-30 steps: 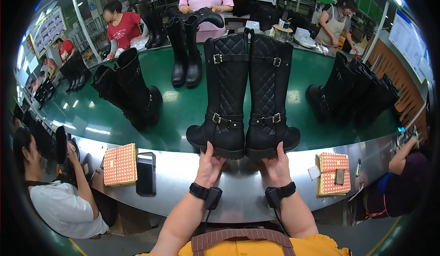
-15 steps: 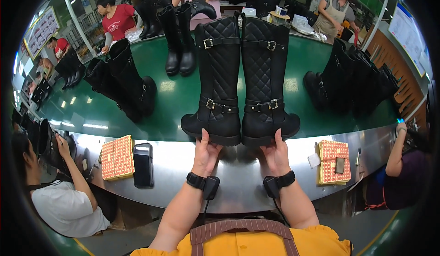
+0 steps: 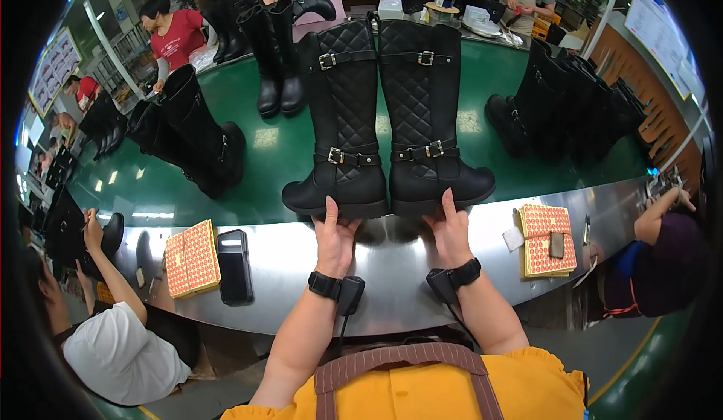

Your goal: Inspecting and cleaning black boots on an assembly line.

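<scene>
Head view: two tall black quilted boots (image 3: 388, 119) upright on green conveyor belt (image 3: 279, 171), near edge. Left hand (image 3: 335, 235) and right hand (image 3: 449, 228), fingers open, flat against boot soles. Sticker pad (image 3: 191, 257), black phone (image 3: 235, 266) left on steel ledge (image 3: 392, 258).

You're in a yellow short-sleeved top under a brown pinstriped apron bib. Just behind your left hand (image 3: 335, 239) sits a black wristband (image 3: 325, 285) with a small black box; behind your right hand (image 3: 449, 232), a matching band (image 3: 465, 273), cable trailing down.
</scene>
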Tool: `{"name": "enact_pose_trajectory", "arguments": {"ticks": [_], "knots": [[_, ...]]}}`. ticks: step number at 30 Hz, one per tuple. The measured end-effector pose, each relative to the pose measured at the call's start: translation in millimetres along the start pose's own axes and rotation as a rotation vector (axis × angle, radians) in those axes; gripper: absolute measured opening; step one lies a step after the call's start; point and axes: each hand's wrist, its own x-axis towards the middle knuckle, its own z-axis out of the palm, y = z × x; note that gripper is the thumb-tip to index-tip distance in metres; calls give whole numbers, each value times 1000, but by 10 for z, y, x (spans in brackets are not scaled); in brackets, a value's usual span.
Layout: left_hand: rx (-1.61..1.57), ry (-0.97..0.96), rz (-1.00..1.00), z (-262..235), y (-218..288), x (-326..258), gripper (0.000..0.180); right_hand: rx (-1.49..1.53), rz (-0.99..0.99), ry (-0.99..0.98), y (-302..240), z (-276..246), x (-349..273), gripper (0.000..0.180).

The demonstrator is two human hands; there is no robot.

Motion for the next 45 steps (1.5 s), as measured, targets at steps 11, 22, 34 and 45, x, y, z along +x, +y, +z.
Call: {"name": "enact_pose_trajectory", "arguments": {"ticks": [11,22,34,45], "knots": [[-24,39,141,-23,263,18,56,-533,-204,266,-949,-476,-736,53],[125,-17,-19,24,20,-80,66,-1177,174,229,-916,-831,-1749,75],[154,75,-109,-46,-76,-36,65,-1724,-432,472,-2176,-1752,-828,18],[135,77,-164,-88,-90,-5,61,-1800,-211,456,-1880,-2131,-114,21]]}}
